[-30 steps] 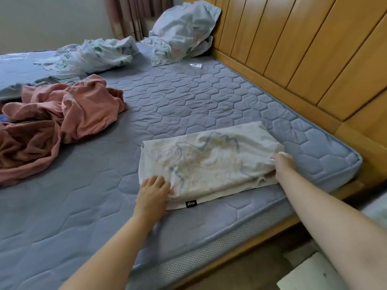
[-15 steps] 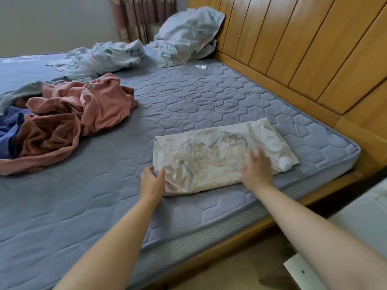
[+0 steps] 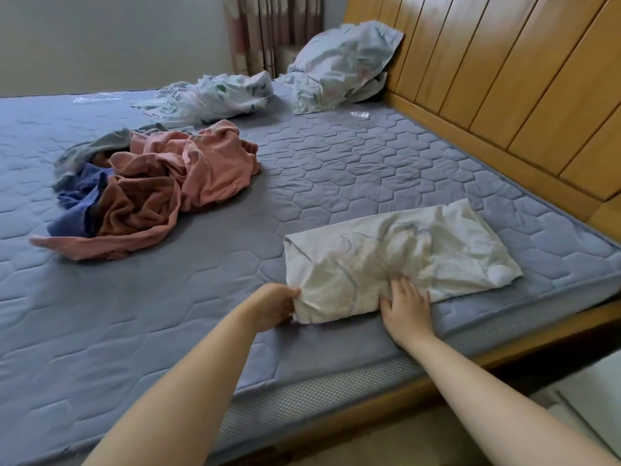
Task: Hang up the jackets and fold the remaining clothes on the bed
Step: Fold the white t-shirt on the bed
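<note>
Left hand (image 3: pixel 274 306) grips the near-left corner of the folded white garment (image 3: pixel 396 253) on the blue mattress (image 3: pixel 201 314); right hand (image 3: pixel 405 306) presses its near edge, fingers straight

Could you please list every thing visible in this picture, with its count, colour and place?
mattress: one, blue-grey, quilted, fills most of the view
headboard: one, golden wood, right side
curtain: one, striped pinkish, far corner
white printed garment: one, white with faint pastel print, partly folded, near the mattress's front right corner
clothes pile: one heap, pink, brown, blue and grey, left middle of the mattress
crumpled sheet: one, pale floral, far side of the mattress
pillow: one, pale floral, against the headboard
left hand: grips the garment's left corner
right hand: fingers straight, presses the garment's near edge
</note>
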